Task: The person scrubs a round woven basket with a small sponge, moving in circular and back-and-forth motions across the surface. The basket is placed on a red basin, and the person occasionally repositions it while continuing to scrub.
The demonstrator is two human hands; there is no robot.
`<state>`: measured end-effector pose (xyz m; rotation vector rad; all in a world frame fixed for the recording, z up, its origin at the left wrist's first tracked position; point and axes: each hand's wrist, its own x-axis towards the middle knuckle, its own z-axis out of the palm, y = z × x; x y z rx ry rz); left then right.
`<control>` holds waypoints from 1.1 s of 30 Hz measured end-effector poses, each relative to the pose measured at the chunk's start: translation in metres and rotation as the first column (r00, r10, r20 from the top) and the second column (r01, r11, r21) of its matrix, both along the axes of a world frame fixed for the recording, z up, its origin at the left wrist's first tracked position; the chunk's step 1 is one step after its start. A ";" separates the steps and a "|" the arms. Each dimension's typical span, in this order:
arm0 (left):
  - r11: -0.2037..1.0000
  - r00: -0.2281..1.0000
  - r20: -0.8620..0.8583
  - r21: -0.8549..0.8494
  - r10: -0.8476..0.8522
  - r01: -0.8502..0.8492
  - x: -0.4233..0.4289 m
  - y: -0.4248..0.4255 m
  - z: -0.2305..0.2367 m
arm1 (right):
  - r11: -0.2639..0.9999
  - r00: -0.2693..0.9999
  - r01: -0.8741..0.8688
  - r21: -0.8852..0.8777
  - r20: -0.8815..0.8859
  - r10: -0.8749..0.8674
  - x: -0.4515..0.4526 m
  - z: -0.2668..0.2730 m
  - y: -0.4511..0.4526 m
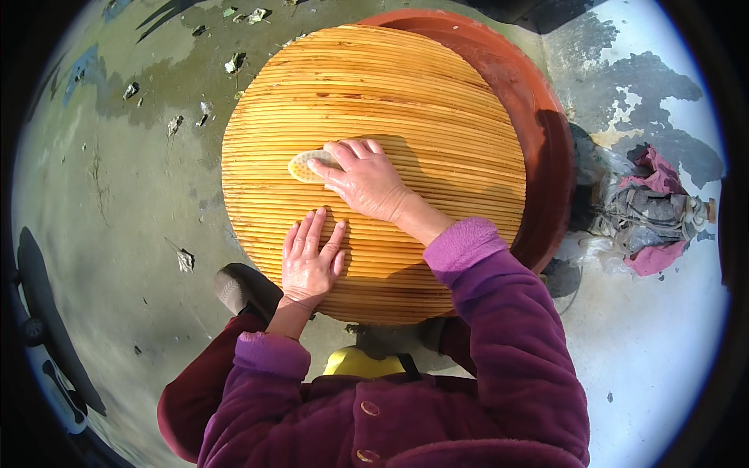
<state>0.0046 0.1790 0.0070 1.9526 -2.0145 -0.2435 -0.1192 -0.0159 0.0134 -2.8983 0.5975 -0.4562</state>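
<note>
A round lid or mat of parallel wooden or reed strips (374, 76) lies across a reddish-brown plastic basin (547, 123), its surface glossy as if wet. My right hand (366, 178) is closed around a pale oval scrubbing brush (304, 166), pressed to the round slatted piece left of its middle. My left hand (310, 254) rests flat, fingers spread, on the slats nearer to me, below the brush. The underside of the brush and the part of the basin beneath the slats are hidden.
Dry leaves (185, 260) are scattered on the partly wet concrete floor (140, 193). A bundle of plastic, cord and pink cloth (655, 210) lies to the right of the basin. Something yellow (360, 362) shows beneath me, and my shoe (235, 288) is beside the slatted piece.
</note>
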 end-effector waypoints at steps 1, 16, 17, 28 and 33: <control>1.000 1.000 -0.017 -0.001 0.006 -0.006 0.000 0.000 -0.001 | 1.000 1.000 0.021 0.004 -0.022 -0.021 -0.016 0.004 -0.004; 0.998 0.998 -0.028 0.013 0.061 -0.060 -0.005 0.001 -0.003 | 0.997 0.999 -0.001 -0.072 -0.032 -0.002 0.049 -0.004 0.002; 0.997 0.997 -0.026 0.018 0.074 -0.073 -0.006 0.001 -0.003 | 0.995 1.000 -0.008 -0.095 0.001 0.008 0.044 -0.005 -0.007; 0.996 0.996 -0.016 -0.020 0.090 -0.090 -0.007 -0.001 -0.002 | 0.336 0.336 0.938 -0.086 -0.023 -0.942 -0.285 -0.030 -0.164; 0.994 0.994 0.004 -0.014 0.107 -0.107 -0.010 -0.001 -0.003 | -0.126 0.019 0.853 0.506 -0.272 -0.962 -0.421 -0.092 -0.133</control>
